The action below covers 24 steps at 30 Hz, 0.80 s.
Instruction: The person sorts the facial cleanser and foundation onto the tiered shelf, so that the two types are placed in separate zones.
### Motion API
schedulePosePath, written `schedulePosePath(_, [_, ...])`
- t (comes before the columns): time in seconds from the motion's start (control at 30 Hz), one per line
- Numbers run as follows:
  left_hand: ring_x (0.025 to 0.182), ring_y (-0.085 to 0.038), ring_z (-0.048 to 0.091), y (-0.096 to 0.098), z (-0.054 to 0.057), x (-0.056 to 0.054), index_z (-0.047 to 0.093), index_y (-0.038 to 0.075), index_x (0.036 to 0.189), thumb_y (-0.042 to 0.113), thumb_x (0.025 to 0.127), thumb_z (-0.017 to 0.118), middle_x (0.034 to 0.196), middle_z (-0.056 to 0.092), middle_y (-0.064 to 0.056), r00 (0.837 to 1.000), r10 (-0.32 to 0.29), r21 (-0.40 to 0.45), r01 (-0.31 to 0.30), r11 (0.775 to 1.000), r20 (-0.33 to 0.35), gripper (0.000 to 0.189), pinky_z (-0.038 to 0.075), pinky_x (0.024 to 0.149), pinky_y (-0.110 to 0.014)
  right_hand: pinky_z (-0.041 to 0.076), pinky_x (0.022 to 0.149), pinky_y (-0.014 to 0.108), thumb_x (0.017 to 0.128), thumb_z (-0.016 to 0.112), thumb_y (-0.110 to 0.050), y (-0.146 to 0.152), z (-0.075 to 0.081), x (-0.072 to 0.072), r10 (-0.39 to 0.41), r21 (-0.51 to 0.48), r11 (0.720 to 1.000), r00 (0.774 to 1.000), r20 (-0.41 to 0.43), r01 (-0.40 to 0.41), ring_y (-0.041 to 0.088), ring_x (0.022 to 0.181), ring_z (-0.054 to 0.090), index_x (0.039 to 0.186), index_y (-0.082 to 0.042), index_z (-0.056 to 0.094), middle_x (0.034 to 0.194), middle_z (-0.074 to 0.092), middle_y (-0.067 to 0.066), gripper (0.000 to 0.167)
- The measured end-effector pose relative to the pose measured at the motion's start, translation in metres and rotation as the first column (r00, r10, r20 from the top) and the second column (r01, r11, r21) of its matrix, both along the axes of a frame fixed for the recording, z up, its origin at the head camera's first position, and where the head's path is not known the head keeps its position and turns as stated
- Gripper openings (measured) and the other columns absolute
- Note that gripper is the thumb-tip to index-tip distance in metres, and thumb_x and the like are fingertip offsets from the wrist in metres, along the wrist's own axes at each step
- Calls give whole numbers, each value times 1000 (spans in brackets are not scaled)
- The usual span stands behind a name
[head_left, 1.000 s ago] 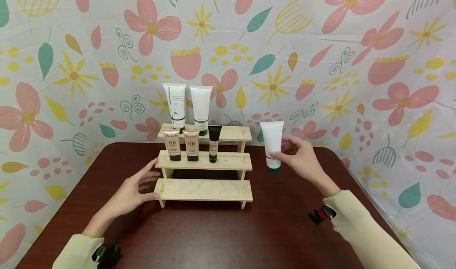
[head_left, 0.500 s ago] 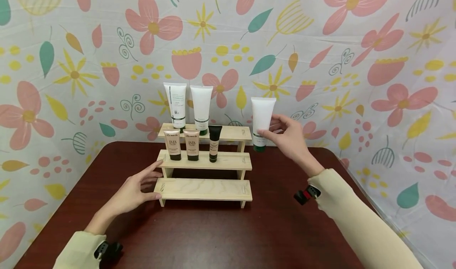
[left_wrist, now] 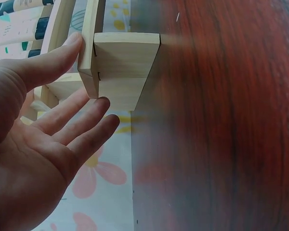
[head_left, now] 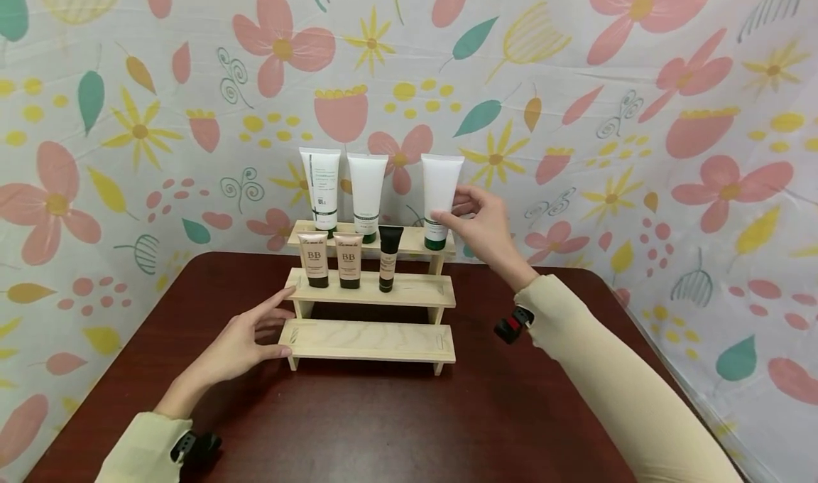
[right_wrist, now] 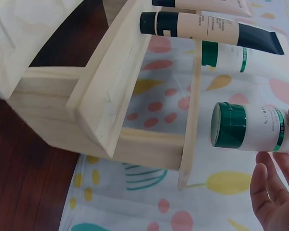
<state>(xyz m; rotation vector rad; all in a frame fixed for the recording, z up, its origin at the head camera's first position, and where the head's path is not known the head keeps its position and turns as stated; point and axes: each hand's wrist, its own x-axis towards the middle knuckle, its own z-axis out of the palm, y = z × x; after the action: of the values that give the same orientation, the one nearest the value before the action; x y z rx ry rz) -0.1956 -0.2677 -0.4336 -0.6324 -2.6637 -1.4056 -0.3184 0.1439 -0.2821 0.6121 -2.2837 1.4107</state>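
My right hand (head_left: 483, 221) pinches a white squeeze tube (head_left: 439, 185) with a green cap, held upright, cap down. In the head view the tube overlaps the right end of the top shelf; in the right wrist view a gap shows between its green cap (right_wrist: 230, 126) and the shelf edge. My left hand (head_left: 238, 342) is at the left end of a three-step wooden stand (head_left: 371, 337). Its thumb touches the bottom shelf, and its fairly straight fingers lie along the stand's side. Two similar white tubes (head_left: 322, 185) stand at the top shelf's left.
On the middle shelf stand two beige BB cream tubes (head_left: 348, 259) and a slim black-capped tube (head_left: 389, 256). The stand rests on a dark reddish-brown table (head_left: 383, 426). Behind it hangs a white floral cloth (head_left: 409, 57).
My right hand has carried the white tube leftward and inward, from right of the stand to over the top shelf's right end. The left hand stays at the stand's left end.
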Motion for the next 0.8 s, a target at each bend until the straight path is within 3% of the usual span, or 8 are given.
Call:
schedulePosePath(0.2, [125,-37,64,0,1,-1,36,24,166,3,84,90,130,67,-14,1000,-7,6,7,1000,3,101,53,100,-58,57,82,39,88,88,-18,-17,1,-12,8,-47,999,1000,13,-8,27,92,70,127,-3,72,106,73,13,44])
schedulePosePath(0.8, [123,-38,65,0,0,-1,36,24,166,2,83,89,131,67,-16,1000,-2,17,2,1000,24,101,53,100,-59,60,77,37,89,88,-16,-51,-7,-28,49,-87,995,997,52,-44,26,92,72,125,-2,72,106,73,11,42])
